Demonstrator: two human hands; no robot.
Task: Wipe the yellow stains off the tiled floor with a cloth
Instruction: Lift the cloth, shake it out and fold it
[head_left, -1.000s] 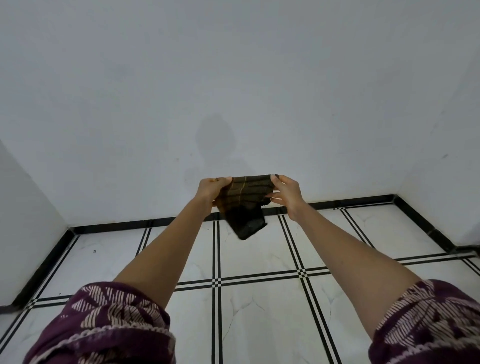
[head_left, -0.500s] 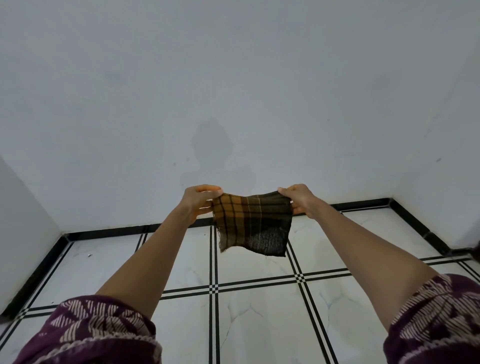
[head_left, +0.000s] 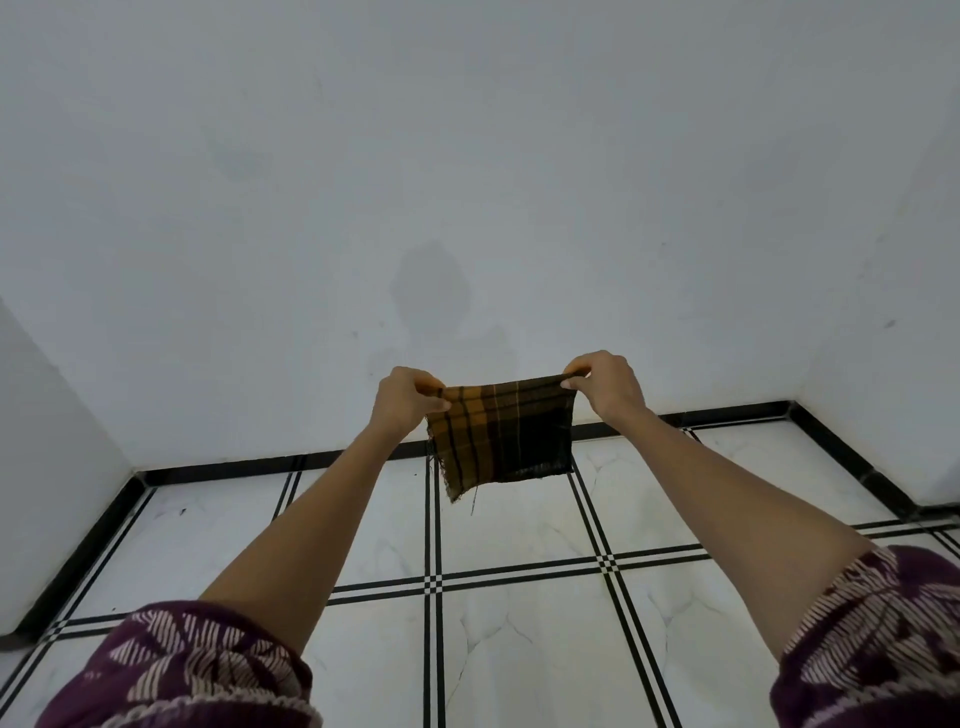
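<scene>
Head view: cloth (head_left: 501, 436), bunched a second earlier, hung spread open above tiled floor (head_left: 519, 649), near wall (head_left: 467, 182). Left hand (head_left: 408, 402) and right hand (head_left: 602, 387), drawn apart, each pinched one top corner. No yellow stains visible on tiles shown; wiping judged not yet begun.

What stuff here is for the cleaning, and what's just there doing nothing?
For the job:
- cloth, held up in the air
- left hand and right hand, each pinching a top corner
- tiled floor; no yellow stains show in this view

Just there:
- white wall
- grey patch on it
- black skirting
- patterned sleeves
</scene>
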